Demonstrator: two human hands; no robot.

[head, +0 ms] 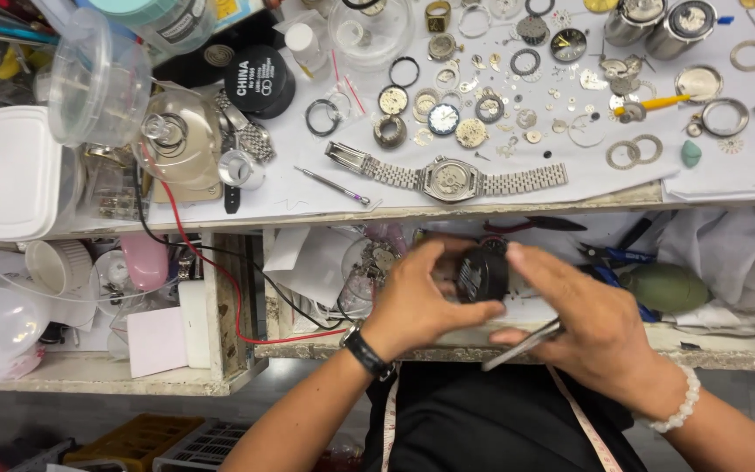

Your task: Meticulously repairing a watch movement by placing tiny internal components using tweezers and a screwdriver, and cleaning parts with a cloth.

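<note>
My left hand (417,301) and my right hand (583,319) meet over an open drawer below the bench. Between them they hold a small round black container (481,274): the left fingers wrap its left side, the right fingers cover its right side. My right hand also pins a thin metal tweezers-like tool (522,345) under its fingers, pointing down-left. A black watch sits on my left wrist and a white bead bracelet on my right wrist.
On the bench above lie a steel watch with a metal bracelet (447,178), several loose watch parts, rings and dials, a yellow-handled tool (657,103), a black round lid (259,80) and clear plastic tubs (98,83). The drawer holds pliers and a green blower (666,287).
</note>
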